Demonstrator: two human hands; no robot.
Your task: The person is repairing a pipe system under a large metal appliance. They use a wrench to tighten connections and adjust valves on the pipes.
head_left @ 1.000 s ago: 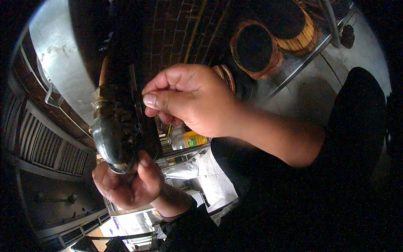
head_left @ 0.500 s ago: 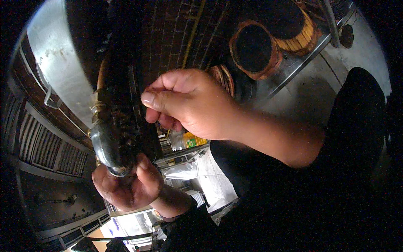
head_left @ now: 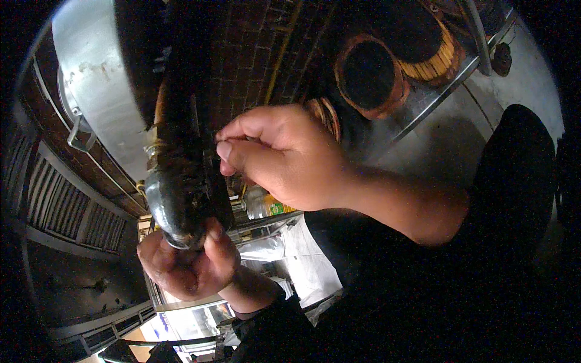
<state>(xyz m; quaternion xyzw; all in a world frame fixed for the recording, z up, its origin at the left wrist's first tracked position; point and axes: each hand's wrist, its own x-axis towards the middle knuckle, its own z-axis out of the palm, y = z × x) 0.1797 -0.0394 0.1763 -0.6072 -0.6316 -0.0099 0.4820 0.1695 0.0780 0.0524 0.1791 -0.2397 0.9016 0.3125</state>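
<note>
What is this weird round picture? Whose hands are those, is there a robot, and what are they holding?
There's no robot! A person wears a camera on their head, looking down at their own bare hands. Its wide lens bends straight lines, so everything looks curvy.

The left hand holds the lower end of a shiny dark-grey rounded piece, probably metal. The right hand has thumb and fingertips pinched together beside it; I can't tell whether something tiny is between them.

Around them are a big silver metal vessel with a handle, a clear bottle with a yellow label, and, at the upper right, a round dark-topped object with a reddish-brown rim.
</note>
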